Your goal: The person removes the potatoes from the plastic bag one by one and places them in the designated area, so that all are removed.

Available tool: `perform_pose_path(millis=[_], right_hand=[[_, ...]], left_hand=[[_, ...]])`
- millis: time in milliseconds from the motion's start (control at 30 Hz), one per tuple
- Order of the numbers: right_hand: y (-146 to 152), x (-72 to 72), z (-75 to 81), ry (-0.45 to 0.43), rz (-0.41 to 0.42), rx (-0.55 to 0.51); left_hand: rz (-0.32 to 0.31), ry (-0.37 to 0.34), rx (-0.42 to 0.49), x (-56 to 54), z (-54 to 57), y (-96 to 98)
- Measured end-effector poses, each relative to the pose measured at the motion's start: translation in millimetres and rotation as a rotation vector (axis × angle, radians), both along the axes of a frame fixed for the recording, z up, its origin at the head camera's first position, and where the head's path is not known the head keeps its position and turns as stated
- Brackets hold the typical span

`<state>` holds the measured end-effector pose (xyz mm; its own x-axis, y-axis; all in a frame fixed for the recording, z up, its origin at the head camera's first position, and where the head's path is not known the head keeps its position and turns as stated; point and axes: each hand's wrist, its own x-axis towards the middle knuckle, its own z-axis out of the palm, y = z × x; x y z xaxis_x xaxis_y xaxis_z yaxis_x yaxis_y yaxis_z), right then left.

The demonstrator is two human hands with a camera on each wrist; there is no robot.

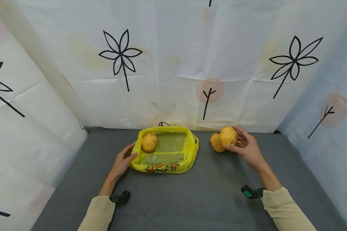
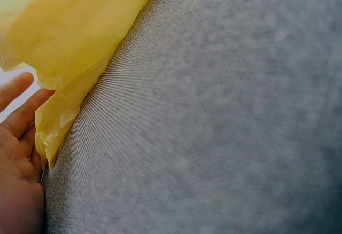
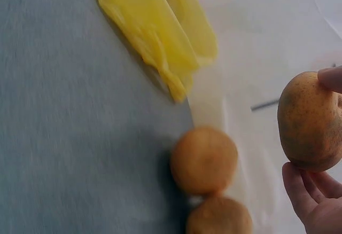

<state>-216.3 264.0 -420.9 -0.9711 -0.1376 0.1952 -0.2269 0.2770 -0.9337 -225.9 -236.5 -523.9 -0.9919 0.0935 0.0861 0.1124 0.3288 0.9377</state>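
Note:
A yellow plastic bag [image 1: 162,168] lies on the table with its mouth spread upward and one potato [image 1: 149,142] inside at the left. My left hand [image 1: 123,161] rests against the bag's left side, its fingers fairly straight and touching the plastic [image 2: 69,100]. At the right, my right hand [image 1: 247,147] grips another potato [image 1: 228,136] between thumb and fingers. In the right wrist view this held potato [image 3: 309,122] is raised above the table. Two more potatoes, one [image 3: 204,160] beside the other [image 3: 220,217], lie below it; in the head view the hand mostly hides one.
The grey table [image 1: 173,202] ends at a white patterned cloth [image 1: 173,64] hanging behind it. Similar cloth hangs at both sides. A dark strap [image 1: 121,197] is on the left wrist, another [image 1: 252,192] on the right.

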Motion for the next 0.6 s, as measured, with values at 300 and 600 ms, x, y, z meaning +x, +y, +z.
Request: perform_pose_path(millis=[300, 600], right_hand=[[42, 4.4, -2.8, -0.001, -0.115, 0.029], [83, 4.3, -4.7, -0.066, -0.202, 0.071]], left_hand=[[-0.008, 0.016, 0.011, 0.3, 0.2, -0.3], [-0.006, 0.006, -0.002, 0.9, 3.0, 1.5]])
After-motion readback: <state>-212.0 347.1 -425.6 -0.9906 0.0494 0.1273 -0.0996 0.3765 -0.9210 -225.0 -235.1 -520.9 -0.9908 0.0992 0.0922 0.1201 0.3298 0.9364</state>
